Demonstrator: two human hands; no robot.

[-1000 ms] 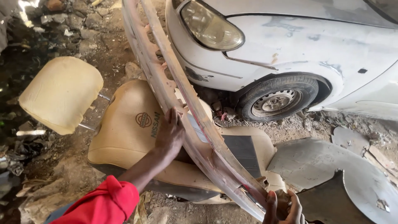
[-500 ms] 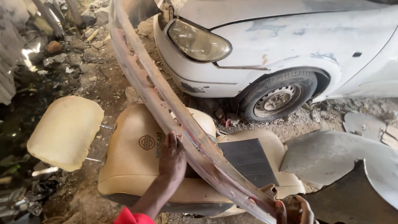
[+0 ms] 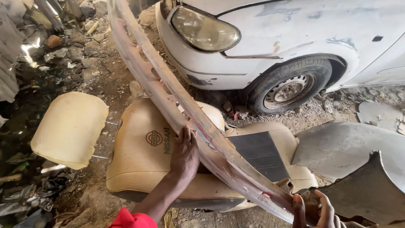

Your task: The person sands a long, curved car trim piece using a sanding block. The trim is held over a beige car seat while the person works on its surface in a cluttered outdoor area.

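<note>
**Both hands on the bumper strip**

Head view: my left hand (image 3: 184, 154) presses flat, fingers open, against the long, curved, reddish worn bumper strip (image 3: 177, 101) running from upper left to lower right. My right hand (image 3: 314, 209) grips its lower end. Beneath lies a tan leather car seat (image 3: 139, 164); a white car (image 3: 295, 38) fills the upper right.

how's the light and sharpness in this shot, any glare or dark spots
Head view: even daylight on the white car and tan car seat, both sharp; bright glare on the sheet at far left; the debris at lower left sits in deep shadow; the left hand on the long bumper strip is crisp; the right hand is cut by the bottom edge.
</note>
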